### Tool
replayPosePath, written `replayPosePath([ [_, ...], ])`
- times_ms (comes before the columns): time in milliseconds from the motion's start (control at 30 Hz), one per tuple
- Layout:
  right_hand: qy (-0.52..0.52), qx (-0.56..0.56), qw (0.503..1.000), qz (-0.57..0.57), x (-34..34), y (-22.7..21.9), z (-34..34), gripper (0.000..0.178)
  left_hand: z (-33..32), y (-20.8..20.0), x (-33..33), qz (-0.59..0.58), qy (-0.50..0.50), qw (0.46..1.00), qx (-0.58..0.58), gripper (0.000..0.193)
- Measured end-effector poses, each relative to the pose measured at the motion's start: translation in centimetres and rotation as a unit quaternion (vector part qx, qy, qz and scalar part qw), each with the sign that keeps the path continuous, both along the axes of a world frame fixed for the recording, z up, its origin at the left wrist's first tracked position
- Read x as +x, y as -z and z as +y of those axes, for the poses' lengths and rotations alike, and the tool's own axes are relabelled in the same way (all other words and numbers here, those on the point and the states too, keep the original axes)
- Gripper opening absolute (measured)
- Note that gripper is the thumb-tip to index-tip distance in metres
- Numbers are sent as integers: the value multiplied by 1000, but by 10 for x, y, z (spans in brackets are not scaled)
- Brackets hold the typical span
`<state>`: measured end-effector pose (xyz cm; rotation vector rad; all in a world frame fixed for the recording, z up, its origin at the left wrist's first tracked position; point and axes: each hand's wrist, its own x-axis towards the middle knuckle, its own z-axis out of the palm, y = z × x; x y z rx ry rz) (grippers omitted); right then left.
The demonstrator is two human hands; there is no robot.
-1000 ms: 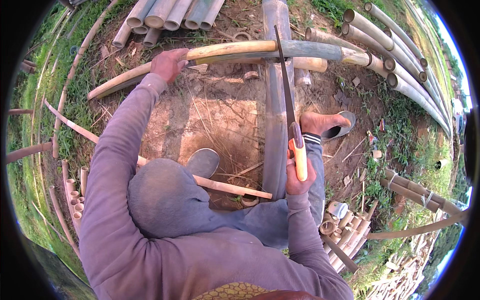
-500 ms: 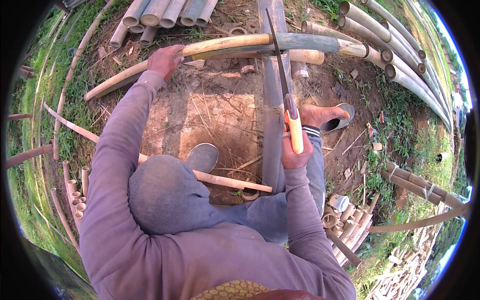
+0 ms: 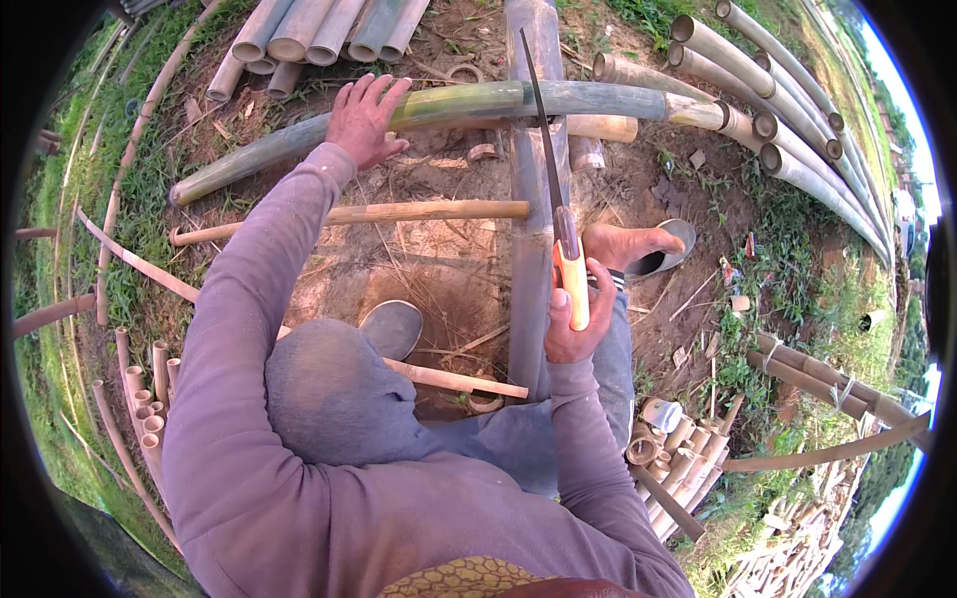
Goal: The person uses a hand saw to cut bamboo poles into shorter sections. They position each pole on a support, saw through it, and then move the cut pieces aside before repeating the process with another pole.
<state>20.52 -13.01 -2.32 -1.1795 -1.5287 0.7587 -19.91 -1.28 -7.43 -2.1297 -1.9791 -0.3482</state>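
With fingers spread, my left hand [image 3: 367, 122] is over the long green bamboo pole [image 3: 454, 101]; whether the palm presses on it, I cannot tell. The pole runs across a thick grey bamboo beam [image 3: 539, 179]. My right hand [image 3: 576, 334] is closed loosely around the orange handle of a handsaw [image 3: 570, 274], its dark blade pointing away, over the beam and across the pole. A thinner pale bamboo length [image 3: 429, 211] lies just nearer than the pole, its right end by the beam. Another pale bamboo strip [image 3: 454, 380] lies beside my bent leg.
Bamboo poles are stacked at the far left [image 3: 329, 38] and far right [image 3: 758, 80]. Short cut pieces [image 3: 688, 460] are piled at my right, with more tubes [image 3: 148, 409] at my left. A bare foot rests by a grey slipper [image 3: 666, 249] right of the beam.
My left hand has shifted right and spread its fingers. The pole beneath it now shows green instead of pale, and a pale bamboo length has come to lie below it. My right-hand grip has loosened.
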Motion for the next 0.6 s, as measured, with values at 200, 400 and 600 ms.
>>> replayPosePath([
  [200,3,22,998,-53,12,5,1,59,54,-4,8,-91,-9,974,-208,67],
  [400,6,27,997,-74,21,-15,7,56,70,1,12,-105,15,977,-185,62],
  [600,-3,42,993,-111,20,-20,-4,57,65,-9,8,-106,23,968,-228,68],
])
